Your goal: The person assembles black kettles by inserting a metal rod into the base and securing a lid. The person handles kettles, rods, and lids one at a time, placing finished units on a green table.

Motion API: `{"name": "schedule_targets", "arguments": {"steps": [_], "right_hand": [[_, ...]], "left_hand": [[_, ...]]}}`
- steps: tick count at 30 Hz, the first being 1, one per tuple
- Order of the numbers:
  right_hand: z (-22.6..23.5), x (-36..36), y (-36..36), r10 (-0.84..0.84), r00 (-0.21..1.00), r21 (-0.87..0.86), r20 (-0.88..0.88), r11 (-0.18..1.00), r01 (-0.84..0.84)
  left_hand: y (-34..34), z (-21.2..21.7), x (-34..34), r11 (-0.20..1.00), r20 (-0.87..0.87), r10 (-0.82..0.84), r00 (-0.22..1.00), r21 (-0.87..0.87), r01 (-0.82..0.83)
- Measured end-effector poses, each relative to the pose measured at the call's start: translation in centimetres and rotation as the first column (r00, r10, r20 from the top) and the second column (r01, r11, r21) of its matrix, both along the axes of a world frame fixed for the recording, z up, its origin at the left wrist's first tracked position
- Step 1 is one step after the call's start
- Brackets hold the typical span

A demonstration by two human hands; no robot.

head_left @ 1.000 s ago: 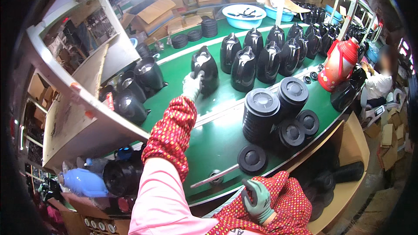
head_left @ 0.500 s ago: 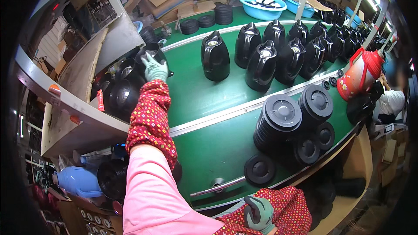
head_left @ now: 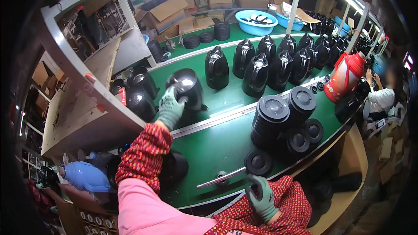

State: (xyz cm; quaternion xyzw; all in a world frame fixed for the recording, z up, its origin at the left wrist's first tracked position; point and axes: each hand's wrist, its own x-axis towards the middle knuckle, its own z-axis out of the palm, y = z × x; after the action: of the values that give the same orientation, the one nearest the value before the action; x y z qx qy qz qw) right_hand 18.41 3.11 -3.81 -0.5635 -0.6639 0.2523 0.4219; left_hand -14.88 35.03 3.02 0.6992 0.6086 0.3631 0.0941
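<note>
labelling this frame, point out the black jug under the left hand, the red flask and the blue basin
black jug (head_left: 189, 89), head view, shiny upper body
red flask (head_left: 346, 78), head view, mid body
blue basin (head_left: 244, 25), head view, front wall

Bright overhead light, fisheye edges, dark rim

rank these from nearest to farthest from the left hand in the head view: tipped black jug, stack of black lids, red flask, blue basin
1. tipped black jug: under the left hand, on the green belt's far lane.
2. stack of black lids: to the right, on the near lane.
3. blue basin: at the back, beyond the upright jugs.
4. red flask: far right, near a seated person.
</note>
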Motion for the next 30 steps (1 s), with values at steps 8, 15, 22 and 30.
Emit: {"name": "schedule_targets", "arguments": {"steps": [8, 15, 22, 30], "right_hand": [[9.2, 0.5, 7.9, -0.049, 0.690, -0.251, -0.722, 0.948, -0.195], [13.6, 4.4, -0.7, -0.019, 0.653, -0.396, -0.758, 0.809, -0.435], [8.4, 9.7, -13.3, -0.282, 0.411, -0.411, -0.867, 0.872, -0.267], [7.5, 6.8, -12.7, -0.208, 0.555, -0.507, -0.805, 0.727, -0.463]], "left_hand": [[-19.7, 12.6, 4.4, 0.661, -0.252, -0.735, 0.629, -0.061, 0.748], [-25.6, 12.4, 7.6, 0.349, -0.114, -0.931, 0.345, -0.010, 0.937], [-27.1, -2.7, 7.2, 0.481, 0.848, -0.427, 0.315, -0.082, 0.873], [-32.9, -4.2, 12.1, 0.615, 0.990, -0.141, 0.022, 0.070, 0.785]]}}
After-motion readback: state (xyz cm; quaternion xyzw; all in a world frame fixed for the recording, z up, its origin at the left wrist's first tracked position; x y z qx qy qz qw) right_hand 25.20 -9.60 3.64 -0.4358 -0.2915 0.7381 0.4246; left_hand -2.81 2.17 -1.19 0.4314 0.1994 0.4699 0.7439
